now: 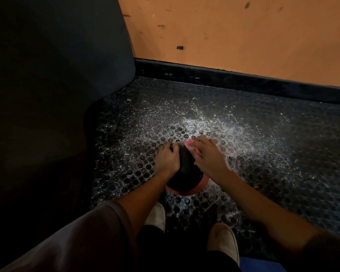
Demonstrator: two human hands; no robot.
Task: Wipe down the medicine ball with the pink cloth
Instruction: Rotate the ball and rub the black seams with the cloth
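A black medicine ball (186,173) with a reddish lower band sits on the studded rubber floor in front of my feet. My left hand (168,159) rests on the ball's left side, fingers spread and curved over its top. My right hand (206,154) presses the pink cloth (190,143) against the ball's upper right side; only a small bright pink patch of cloth shows by my fingertips and under my palm. The far side of the ball is hidden by both hands.
The dark rubber mat (263,154) has round holes and glistens with spray droplets around the ball. A dark padded object (57,85) stands close at the left. An orange wall (234,32) with a black baseboard (243,79) runs behind. My white shoes (223,244) stand near the ball.
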